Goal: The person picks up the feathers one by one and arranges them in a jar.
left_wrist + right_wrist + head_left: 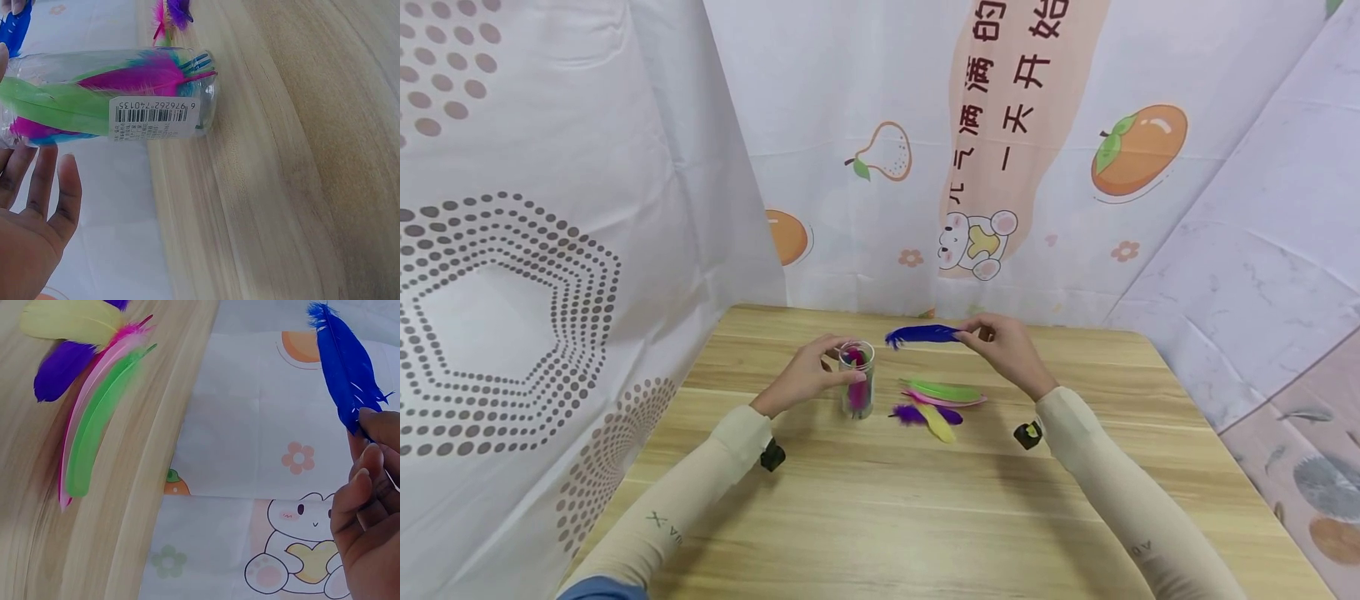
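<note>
My left hand [805, 373] holds a clear jar [863, 398] near its open top, thumb on one side and fingers on the other. The jar stands upright on the table with magenta, green and blue feathers inside; a white barcode label [155, 119] shows on its side. Above the table, just right of the jar's mouth, my right hand [1007, 352] pinches a blue feather [923, 334] by one end between thumb and fingertips. Its frayed end points left toward the jar. Below it lie a green feather [100, 422], a pink one [76, 434], a yellow one [937, 423] and purple plumage [62, 370].
The wooden table [850, 517] reaches back to a printed cloth [850, 208] with fruit and a cartoon bear. More patterned cloth [647, 275] hangs along the left side. A small black device [772, 455] sits under the left wrist, another [1027, 434] under the right.
</note>
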Motion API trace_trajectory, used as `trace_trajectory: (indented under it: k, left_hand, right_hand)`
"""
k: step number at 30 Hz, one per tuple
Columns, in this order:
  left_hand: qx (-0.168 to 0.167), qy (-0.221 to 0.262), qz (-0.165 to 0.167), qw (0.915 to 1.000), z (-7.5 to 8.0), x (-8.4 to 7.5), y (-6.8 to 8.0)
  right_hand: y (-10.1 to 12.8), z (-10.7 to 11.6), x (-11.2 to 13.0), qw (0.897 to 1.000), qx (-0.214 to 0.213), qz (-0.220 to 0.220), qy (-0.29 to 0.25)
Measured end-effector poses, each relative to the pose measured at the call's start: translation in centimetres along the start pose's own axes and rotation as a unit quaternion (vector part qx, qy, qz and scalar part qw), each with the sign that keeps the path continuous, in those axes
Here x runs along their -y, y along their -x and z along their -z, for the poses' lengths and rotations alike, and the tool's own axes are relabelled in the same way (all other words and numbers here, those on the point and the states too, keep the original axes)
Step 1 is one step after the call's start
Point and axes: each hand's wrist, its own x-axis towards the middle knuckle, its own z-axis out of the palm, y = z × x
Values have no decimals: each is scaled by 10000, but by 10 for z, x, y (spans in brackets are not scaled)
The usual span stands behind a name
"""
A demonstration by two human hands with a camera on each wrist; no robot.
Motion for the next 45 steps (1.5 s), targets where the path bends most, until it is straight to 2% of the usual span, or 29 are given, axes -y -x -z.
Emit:
trace_trajectory:
  k: [11, 18, 30, 45]
  left_hand:
    - [27, -17, -76, 10000, -2, 0, -1]
    - [39, 25, -69, 10000, -2, 0, -2]
    - [27, -69, 9, 10000, 0, 0, -2]
    - [49, -60, -26, 10000, 0, 2, 0]
  right_hand:
    - [-3, -5, 8, 9998, 58, 185, -90]
    - [-7, -9, 12, 9996, 24, 278, 49]
    - [-13, -17, 22, 9986, 102, 501, -113]
    - [-20, -32, 33, 9943, 36, 1009, -343]
